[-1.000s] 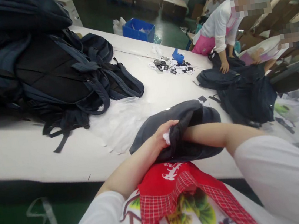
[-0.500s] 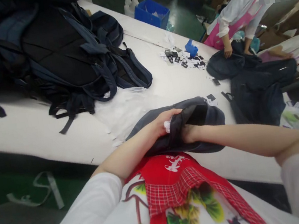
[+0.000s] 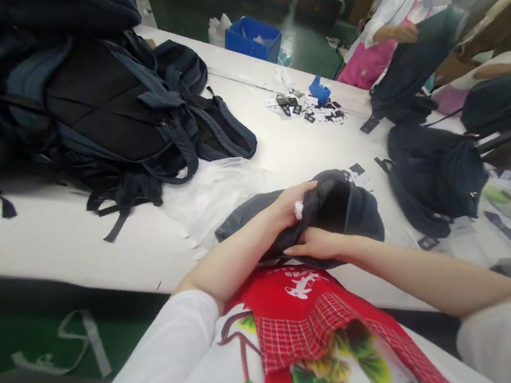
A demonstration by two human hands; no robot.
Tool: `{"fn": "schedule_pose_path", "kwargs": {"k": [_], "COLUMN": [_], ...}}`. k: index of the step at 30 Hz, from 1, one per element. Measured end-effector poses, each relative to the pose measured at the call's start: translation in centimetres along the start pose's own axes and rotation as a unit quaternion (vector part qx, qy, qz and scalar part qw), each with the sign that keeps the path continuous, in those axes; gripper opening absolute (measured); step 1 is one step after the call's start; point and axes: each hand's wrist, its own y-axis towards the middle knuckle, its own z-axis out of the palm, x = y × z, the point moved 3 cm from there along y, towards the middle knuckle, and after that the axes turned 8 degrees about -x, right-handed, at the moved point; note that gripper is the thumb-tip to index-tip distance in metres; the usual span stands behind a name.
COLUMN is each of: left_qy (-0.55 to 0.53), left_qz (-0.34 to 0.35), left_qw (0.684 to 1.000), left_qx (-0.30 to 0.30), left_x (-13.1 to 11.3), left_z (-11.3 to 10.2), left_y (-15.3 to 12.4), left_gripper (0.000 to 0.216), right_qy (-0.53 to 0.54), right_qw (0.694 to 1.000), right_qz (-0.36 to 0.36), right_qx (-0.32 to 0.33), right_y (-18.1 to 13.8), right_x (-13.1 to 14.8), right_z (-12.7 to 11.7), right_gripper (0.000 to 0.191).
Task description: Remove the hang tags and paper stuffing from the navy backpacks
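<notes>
A dark blue backpack [image 3: 358,208] lies on the white table in front of me, its opening spread and dark inside. My left hand [image 3: 293,205] grips the near edge of that opening, and a small white wad [image 3: 299,210] shows beside its fingers. At the lower rim, my right hand [image 3: 316,243] pinches the fabric, its fingertips pointing left. Folds of cloth partly hide the fingers of both hands. Clear plastic bags [image 3: 210,192] lie just beyond the backpack on the left.
Several dark backpacks [image 3: 103,105] are piled at left. Hang tags [image 3: 305,107] lie scattered near a small blue object [image 3: 318,90]. Beyond stands a blue bin [image 3: 254,39]. At right, co-workers handle dark bags [image 3: 414,65]; another backpack [image 3: 435,171] lies nearer.
My right hand has drawn out of the backpack's opening to its near rim. My left hand stays on the edge. A co-worker has lifted a dark bag off the table.
</notes>
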Motion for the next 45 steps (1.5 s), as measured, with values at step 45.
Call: {"fn": "schedule_pose_path", "kwargs": {"k": [45], "left_qy": [0.793], "left_qz": [0.289], "left_qw": [0.532], "left_qx": [0.065], "left_x": [6.5], "left_z": [1.3], "left_y": [-6.1], "left_gripper": [0.015], "right_qy": [-0.301], "right_qw": [0.904], "right_qz": [0.172], "right_qx": [-0.249], "right_y": [-9.5], "right_x": [-5.7], "right_z": [-3.8], "right_gripper": [0.020]}}
